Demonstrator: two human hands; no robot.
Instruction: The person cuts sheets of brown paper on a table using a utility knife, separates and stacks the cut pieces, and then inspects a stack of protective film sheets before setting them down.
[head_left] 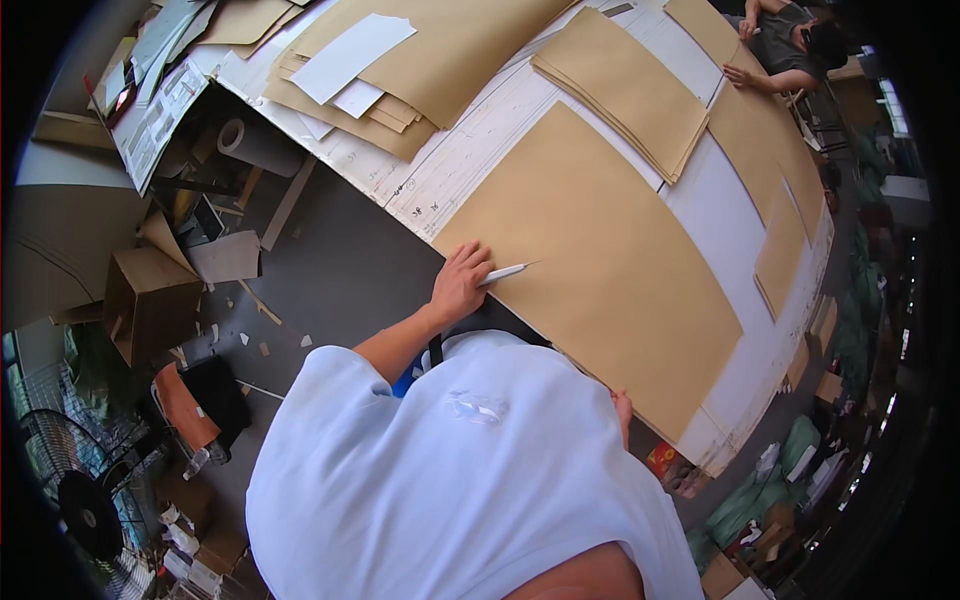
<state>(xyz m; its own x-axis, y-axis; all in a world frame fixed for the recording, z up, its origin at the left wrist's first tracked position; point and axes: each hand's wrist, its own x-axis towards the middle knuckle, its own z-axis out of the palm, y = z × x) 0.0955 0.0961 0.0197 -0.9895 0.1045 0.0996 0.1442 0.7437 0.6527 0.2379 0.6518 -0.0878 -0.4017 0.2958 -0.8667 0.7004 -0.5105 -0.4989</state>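
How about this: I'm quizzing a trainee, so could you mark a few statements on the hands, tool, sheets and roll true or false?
1. The left hand holds a white tool. True.
2. The right hand is at the middle of the big sheet. False: it is at the edge of the big sheet.
3. Another person's hand touches a brown sheet. True.
4. The paper roll sits on the tabletop. False: the roll is below the tabletop.

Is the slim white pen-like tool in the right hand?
No, the left hand holds this tool, and the right hand is at the edge of the large brown paper sheet.
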